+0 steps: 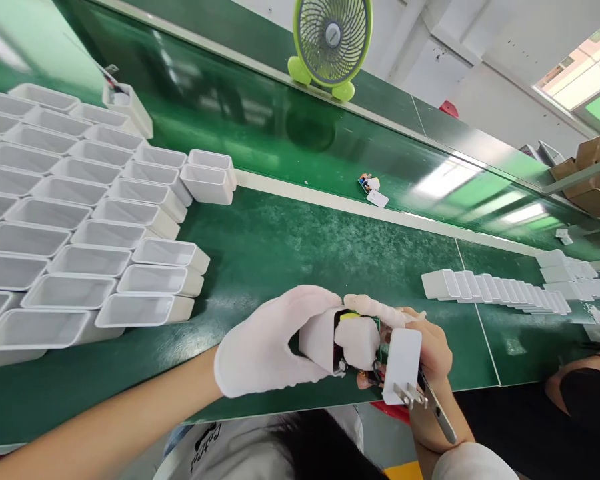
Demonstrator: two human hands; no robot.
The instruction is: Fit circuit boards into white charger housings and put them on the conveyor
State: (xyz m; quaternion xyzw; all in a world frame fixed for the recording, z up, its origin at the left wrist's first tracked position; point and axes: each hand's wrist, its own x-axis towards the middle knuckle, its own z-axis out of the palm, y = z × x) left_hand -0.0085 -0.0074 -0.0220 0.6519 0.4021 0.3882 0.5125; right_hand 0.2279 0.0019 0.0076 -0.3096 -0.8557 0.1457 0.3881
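Observation:
My left hand (pixel 273 343), in a white glove, is closed around a white plastic adapter housing (pixel 316 340) whose open end faces right. A circuit board assembly with a lumpy white mass (pixel 361 343) sits at that opening, partly inside as far as I can see. My right hand (pixel 435 350), with white finger cots, grips this assembly from the right. Beside its fingers a white end plate (pixel 403 357) with metal plug prongs hangs from the assembly. Metal tweezers (pixel 439 408) are tucked in the same hand, pointing down towards me. Some right fingertips are hidden behind the parts.
Rows of open white housings (pixel 75 260) cover the bench's left side. More housings (pixel 495 291) lie in a line at right. Another board with an end plate (pixel 377 198) lies beyond the pale strip. A green fan (pixel 333 37) stands behind. A co-worker's arm (pixel 587 360) is at right.

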